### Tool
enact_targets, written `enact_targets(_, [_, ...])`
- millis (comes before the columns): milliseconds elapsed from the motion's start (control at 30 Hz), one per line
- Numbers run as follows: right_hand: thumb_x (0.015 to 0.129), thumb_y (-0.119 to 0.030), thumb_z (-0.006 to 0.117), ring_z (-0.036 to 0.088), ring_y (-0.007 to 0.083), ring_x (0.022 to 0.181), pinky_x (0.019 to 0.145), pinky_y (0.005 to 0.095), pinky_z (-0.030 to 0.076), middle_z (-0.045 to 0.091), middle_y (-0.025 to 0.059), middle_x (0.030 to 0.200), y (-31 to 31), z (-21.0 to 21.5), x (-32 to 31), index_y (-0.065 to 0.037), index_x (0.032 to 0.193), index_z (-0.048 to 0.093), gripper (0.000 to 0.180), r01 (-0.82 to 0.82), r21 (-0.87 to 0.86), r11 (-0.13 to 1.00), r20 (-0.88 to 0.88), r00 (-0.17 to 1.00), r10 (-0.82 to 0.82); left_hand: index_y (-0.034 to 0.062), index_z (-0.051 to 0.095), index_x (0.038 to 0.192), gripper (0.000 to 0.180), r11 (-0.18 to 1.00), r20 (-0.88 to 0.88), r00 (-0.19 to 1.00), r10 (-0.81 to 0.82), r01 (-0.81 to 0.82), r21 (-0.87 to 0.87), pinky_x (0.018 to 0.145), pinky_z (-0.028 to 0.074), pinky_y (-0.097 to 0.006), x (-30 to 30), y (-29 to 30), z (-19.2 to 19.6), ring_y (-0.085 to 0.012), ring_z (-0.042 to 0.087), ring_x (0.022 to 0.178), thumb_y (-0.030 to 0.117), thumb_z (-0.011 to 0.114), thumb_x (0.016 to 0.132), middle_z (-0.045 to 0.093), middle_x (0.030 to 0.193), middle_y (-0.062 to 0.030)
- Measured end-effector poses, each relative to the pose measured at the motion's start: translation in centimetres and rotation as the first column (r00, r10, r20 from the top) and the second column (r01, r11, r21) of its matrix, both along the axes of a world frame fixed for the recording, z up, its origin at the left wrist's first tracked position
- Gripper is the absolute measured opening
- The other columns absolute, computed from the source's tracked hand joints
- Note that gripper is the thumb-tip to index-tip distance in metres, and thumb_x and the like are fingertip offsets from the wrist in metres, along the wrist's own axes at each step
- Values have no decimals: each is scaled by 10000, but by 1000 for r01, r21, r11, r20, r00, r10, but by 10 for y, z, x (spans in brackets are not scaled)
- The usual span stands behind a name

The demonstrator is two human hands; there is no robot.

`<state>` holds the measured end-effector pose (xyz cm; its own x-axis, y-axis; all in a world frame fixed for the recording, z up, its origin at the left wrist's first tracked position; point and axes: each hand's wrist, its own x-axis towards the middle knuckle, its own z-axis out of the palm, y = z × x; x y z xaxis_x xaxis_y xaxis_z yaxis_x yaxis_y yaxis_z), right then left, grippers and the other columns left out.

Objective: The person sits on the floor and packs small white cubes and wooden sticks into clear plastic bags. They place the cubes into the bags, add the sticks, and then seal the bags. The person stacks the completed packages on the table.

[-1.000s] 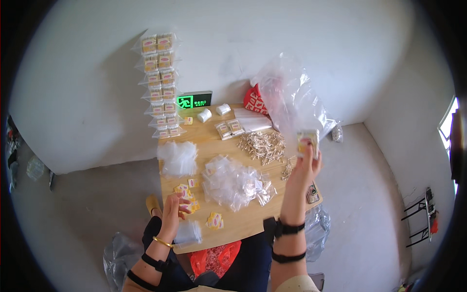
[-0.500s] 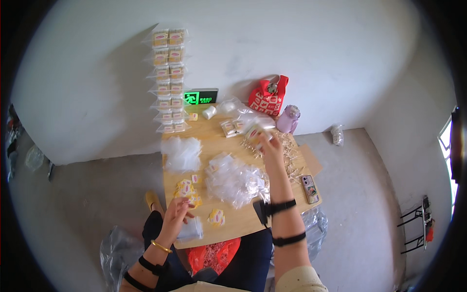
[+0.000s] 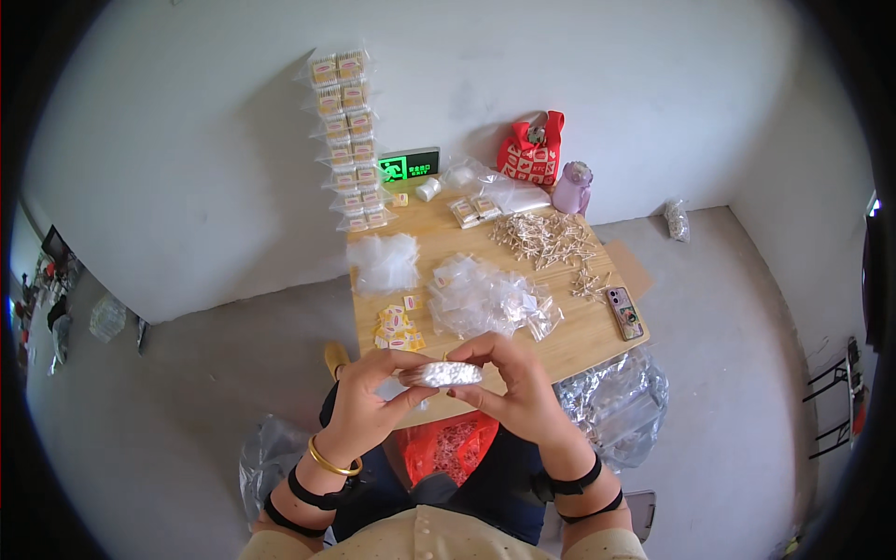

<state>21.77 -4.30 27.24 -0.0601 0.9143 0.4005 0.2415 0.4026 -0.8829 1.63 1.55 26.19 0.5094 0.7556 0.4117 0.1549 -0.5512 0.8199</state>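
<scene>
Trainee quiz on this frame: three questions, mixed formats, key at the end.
1. Which hands hold the swab packet?
2. True or false: the purple bottle stands to the right of the red bag.
3. Where is the phone?
A) on the floor
B) on the table, right side
C) inside the red bag

Key: 1. Both, the left hand and right hand; 2. True; 3. B

Bag heap (image 3: 485, 301) on table (image 3: 581, 347) behind packet (image 3: 448, 374), cards (image 3: 399, 329) left, swabs (image 3: 544, 239) and phone (image 3: 624, 313) right
</scene>
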Motion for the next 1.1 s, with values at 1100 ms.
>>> enact_targets(1100, [670, -61, 791, 570, 222, 818, 731, 335, 427, 630, 32, 944, -41, 6, -7, -102, 1034, 693, 379, 11, 319, 948, 210, 974, -82, 74, 687, 914, 206, 914, -11, 992, -127, 121, 387, 724, 491, -300, -15, -27, 24, -206, 639, 831, 132, 800, 752, 687, 918, -58])
